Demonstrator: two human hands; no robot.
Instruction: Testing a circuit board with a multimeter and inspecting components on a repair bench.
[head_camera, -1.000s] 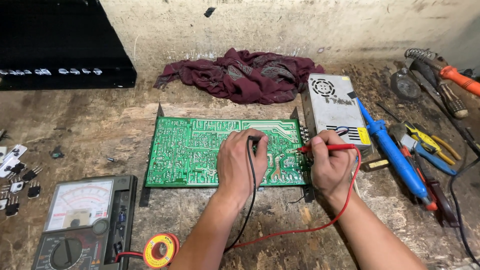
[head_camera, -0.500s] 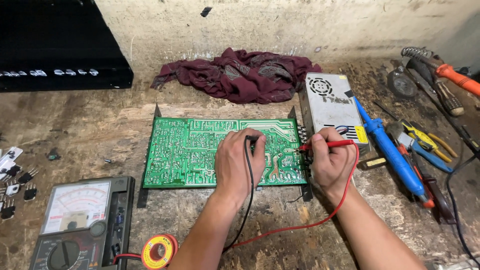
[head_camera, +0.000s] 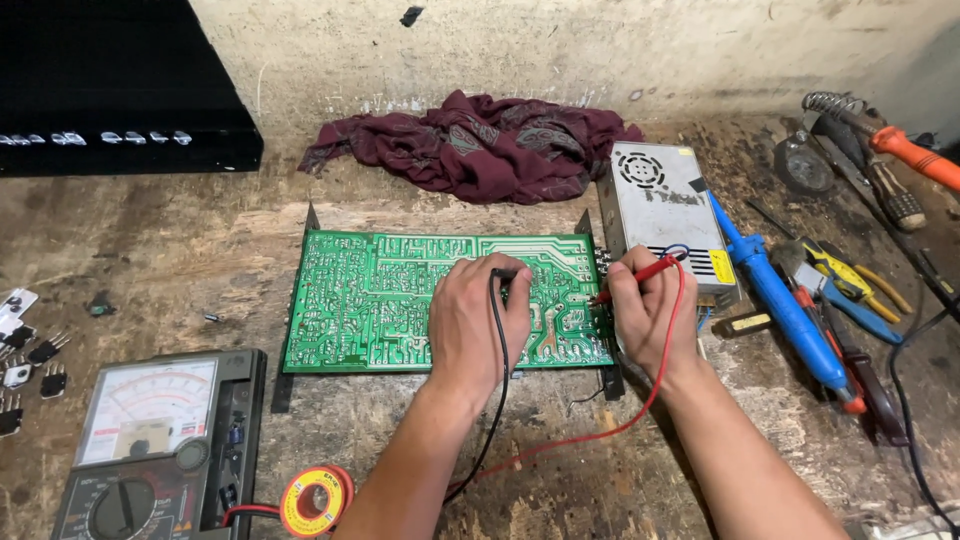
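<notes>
Both probes press the circuit board (head_camera: 400, 300)'s right edge; bench bare leftward.

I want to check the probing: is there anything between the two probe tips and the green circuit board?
Nothing visible: the left hand presses the black probe and the right hand the red probe directly onto the green circuit board.

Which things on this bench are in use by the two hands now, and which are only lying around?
In use:
left hand with black probe
right hand with red probe
green circuit board
meter, wired to the probes

Lying about:
dark red cloth
metal power supply box
blue soldering tool
solder roll
loose parts
</notes>
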